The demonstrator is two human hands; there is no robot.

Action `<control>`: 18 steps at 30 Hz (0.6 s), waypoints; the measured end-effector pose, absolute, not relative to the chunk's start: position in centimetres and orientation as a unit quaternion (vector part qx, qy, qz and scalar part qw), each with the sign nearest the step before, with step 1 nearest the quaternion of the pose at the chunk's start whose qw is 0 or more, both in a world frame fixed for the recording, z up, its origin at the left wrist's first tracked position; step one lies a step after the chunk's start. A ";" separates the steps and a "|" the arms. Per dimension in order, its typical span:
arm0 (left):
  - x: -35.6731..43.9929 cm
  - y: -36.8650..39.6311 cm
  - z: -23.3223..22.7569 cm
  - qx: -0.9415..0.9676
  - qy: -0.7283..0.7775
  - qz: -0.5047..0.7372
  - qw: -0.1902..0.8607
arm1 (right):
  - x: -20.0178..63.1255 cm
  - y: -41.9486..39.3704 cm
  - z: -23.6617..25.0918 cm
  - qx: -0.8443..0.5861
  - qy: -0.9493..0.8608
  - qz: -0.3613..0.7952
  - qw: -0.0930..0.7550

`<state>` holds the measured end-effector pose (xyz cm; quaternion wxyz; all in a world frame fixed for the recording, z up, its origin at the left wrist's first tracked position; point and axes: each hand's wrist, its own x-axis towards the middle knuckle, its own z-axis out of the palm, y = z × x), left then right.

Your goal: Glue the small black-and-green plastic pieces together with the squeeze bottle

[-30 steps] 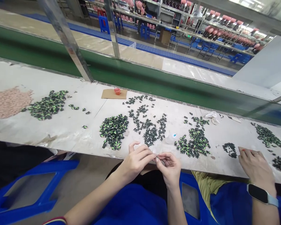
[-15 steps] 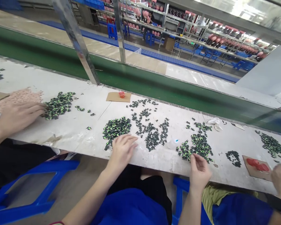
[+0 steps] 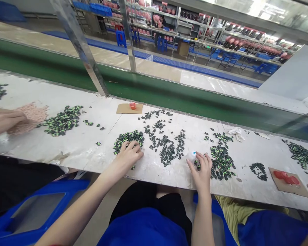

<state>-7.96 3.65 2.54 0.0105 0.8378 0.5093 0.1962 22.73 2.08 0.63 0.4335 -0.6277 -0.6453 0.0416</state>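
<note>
My left hand (image 3: 130,153) rests on a pile of small black-and-green pieces (image 3: 122,138), its fingers bent and apart, fingertips among the pieces. My right hand (image 3: 202,167) has thumb and fingers around a small white bottle (image 3: 191,155) with a blue tip, which stands on the table. The bottle's lower part is partly hidden by the hand. Between my hands lie loose small black pieces (image 3: 167,153), spread in clusters. Just right of my right hand is another pile of black-and-green pieces (image 3: 222,162).
The white table (image 3: 146,171) borders a green conveyor belt (image 3: 156,87). A red cup (image 3: 132,105) sits on cardboard (image 3: 122,108). At left, a co-worker's hand (image 3: 6,121) touches pink pieces (image 3: 32,112). Red items (image 3: 289,179) lie on cardboard at right. A metal post (image 3: 88,61) rises behind the table.
My right hand has moved left from the right-hand pile to the white bottle. My left hand has shifted slightly up and left onto its pile. The left co-worker's hand moved left to the pink pieces.
</note>
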 end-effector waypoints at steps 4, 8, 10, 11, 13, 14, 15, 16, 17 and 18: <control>-6.9 3.1 3.2 0.855 0.465 0.226 0.028 | 22.0 1.9 0.5 -0.608 -0.581 0.197 0.504; -4.9 1.8 3.0 0.850 0.438 0.277 0.094 | 21.0 1.2 0.6 -0.529 -0.456 0.355 0.622; -4.0 1.4 2.5 0.844 0.434 0.292 0.115 | 20.5 0.8 0.6 -0.502 -0.408 0.379 0.662; -3.7 1.2 2.2 0.840 0.435 0.300 0.122 | 20.3 0.7 0.7 -0.492 -0.385 0.383 0.680; -3.2 1.0 1.7 0.835 0.434 0.309 0.137 | 19.9 0.5 0.8 -0.479 -0.339 0.384 0.713; -3.1 0.9 1.4 0.834 0.434 0.309 0.144 | 19.7 0.4 0.8 -0.478 -0.317 0.383 0.724; -3.2 0.7 1.2 0.833 0.435 0.309 0.150 | 19.5 0.3 0.8 -0.481 -0.299 0.379 0.732; -3.3 0.6 1.0 0.832 0.436 0.306 0.152 | 19.3 0.2 0.8 -0.488 -0.289 0.374 0.734; -3.4 0.4 0.8 0.832 0.439 0.305 0.149 | 19.0 0.1 0.8 -0.498 -0.289 0.365 0.732; -3.6 0.2 0.7 0.830 0.444 0.306 0.142 | 18.7 -0.1 0.8 -0.509 -0.298 0.355 0.725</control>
